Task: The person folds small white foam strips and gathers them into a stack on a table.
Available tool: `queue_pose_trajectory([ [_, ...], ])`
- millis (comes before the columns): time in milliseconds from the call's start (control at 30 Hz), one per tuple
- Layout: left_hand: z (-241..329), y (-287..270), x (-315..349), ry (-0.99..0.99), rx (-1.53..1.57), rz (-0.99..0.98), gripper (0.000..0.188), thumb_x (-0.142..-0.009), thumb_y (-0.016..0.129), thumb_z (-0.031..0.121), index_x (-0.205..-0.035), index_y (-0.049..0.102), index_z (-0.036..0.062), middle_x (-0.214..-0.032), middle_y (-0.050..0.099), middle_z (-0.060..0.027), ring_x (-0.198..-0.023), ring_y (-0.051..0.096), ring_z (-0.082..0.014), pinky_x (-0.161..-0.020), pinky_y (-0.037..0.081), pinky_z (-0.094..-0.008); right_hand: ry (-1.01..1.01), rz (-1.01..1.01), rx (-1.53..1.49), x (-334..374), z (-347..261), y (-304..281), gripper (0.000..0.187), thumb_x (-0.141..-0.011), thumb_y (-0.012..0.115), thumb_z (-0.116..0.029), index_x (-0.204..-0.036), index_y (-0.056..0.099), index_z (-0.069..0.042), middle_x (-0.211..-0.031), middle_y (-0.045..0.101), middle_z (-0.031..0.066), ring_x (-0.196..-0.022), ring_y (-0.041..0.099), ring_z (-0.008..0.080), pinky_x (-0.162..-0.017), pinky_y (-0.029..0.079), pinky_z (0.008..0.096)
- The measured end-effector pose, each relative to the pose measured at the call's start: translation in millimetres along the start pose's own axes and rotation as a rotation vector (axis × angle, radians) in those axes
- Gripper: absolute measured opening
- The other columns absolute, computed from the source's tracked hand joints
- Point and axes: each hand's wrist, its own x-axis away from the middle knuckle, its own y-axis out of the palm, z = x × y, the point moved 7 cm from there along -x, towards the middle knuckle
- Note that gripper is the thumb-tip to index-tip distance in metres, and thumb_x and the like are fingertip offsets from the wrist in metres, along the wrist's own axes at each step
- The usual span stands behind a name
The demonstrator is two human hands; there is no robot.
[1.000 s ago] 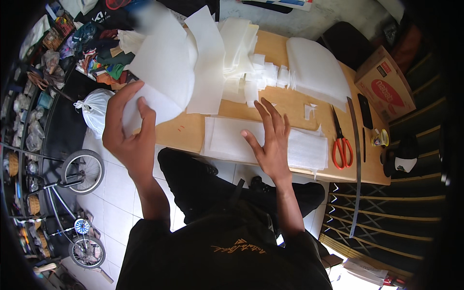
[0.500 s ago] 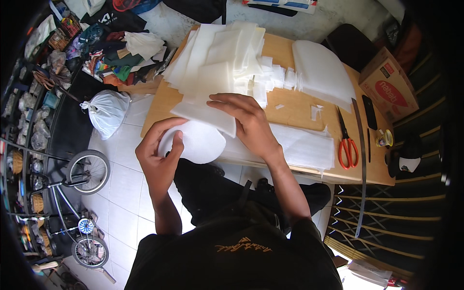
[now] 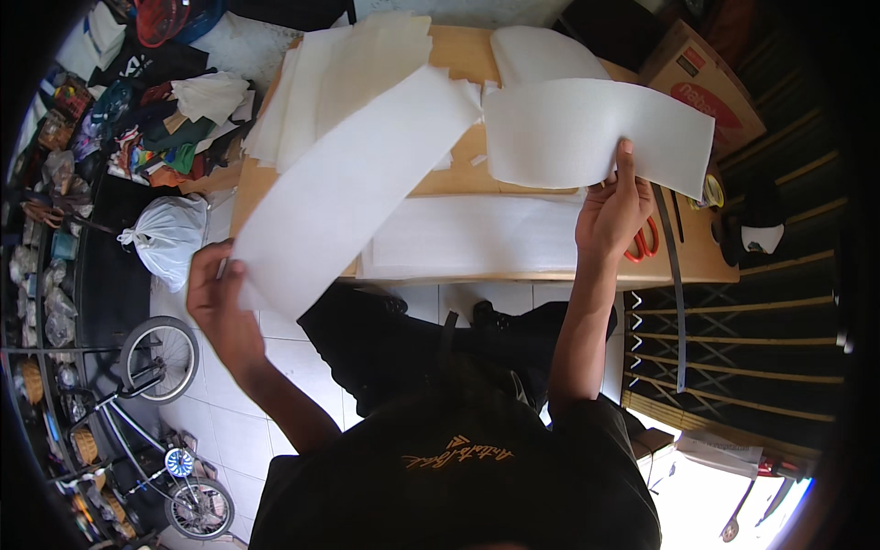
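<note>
My left hand (image 3: 220, 289) pinches the near end of a long white foam sheet (image 3: 353, 188), which slants up and away over the table. In my right hand (image 3: 619, 206), thumb on top, is another white foam sheet (image 3: 564, 133), bowed and raised above the table's right half. The two sheets come together near the table's middle; whether they are joined there I cannot tell. Behind the left sheet lies a pile of white foam sheets (image 3: 380, 50). A long flat white strip (image 3: 467, 234) rests along the near edge of the table.
Partly hidden by my right hand, scissors with red handles (image 3: 646, 240) lie on the wooden table (image 3: 463, 50). A long thin dark strip (image 3: 676, 293) overhangs the near edge. A cardboard box (image 3: 701, 82) stands far right. On the left floor are a tied white bag (image 3: 170, 238) and a small bicycle (image 3: 115, 403).
My hands have moved far apart, left hand to the left and right hand to the right. The rolled white foam has opened out into long spans. The view has shifted.
</note>
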Motion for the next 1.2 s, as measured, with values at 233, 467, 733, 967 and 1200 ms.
queue_pose_trajectory([
  [233, 55, -90, -10, 0.108, 0.601, -0.582, 0.02, -0.095, 0.064, 0.012, -0.096, 0.045, 0.0103, -0.081, 0.045, -0.0022, -0.074, 0.041, -0.0127, -0.066, 0.038, -0.0295, 0.102, 0.095, -0.046, 20, -6, -32, 0.017, -0.107, 0.067, -0.013, -0.115, 0.073, 0.001, -0.11, 0.078, 0.0099, -0.1, 0.076, 0.0128, -0.089, 0.064, 0.0269],
  [467, -2, 27, 40, -0.243, -0.248, -0.784, 0.056, -0.079, 0.091, 0.02, -0.122, 0.059, 0.0084, -0.104, 0.064, -0.004, -0.094, 0.058, -0.0133, -0.075, 0.046, -0.0288, 0.299, -0.037, -0.167, 83, 5, 36, 0.019, -0.104, 0.073, -0.014, -0.113, 0.072, 0.002, -0.11, 0.077, 0.0111, -0.101, 0.073, 0.012, -0.092, 0.058, 0.0251],
  [733, -85, 91, 85, -0.584, 0.294, -0.408, 0.087, -0.086, 0.087, 0.052, -0.14, 0.055, -0.0085, -0.121, 0.073, -0.019, -0.103, 0.074, -0.019, -0.091, 0.056, -0.031, 0.406, -0.039, -0.173, 136, 16, 32, 0.018, -0.103, 0.074, -0.016, -0.112, 0.073, 0.0, -0.107, 0.078, 0.0109, -0.095, 0.073, 0.0128, -0.085, 0.058, 0.0261],
  [967, -83, 78, 82, -0.679, -0.076, -0.458, 0.025, -0.092, 0.081, 0.011, -0.111, 0.07, -0.0015, -0.103, 0.078, -0.0097, -0.089, 0.071, -0.0127, -0.083, 0.054, -0.0287, 0.312, 0.069, 0.15, 137, 5, -83, 0.016, -0.098, 0.078, -0.008, -0.11, 0.073, 0.0, -0.093, 0.073, 0.0034, -0.074, 0.063, 0.0064, -0.062, 0.044, 0.0217],
  [1200, -89, 56, 90, -0.672, -0.287, -0.426, 0.017, -0.095, 0.08, 0.014, -0.098, 0.072, -0.0003, -0.088, 0.077, -0.0066, -0.083, 0.068, -0.0104, -0.08, 0.052, -0.0288, 0.267, 0.123, 0.74, 120, -17, -140, 0.031, -0.101, 0.078, -0.023, -0.116, 0.073, 0.005, -0.092, 0.075, 0.0067, -0.07, 0.065, 0.0093, -0.06, 0.048, 0.0226],
])
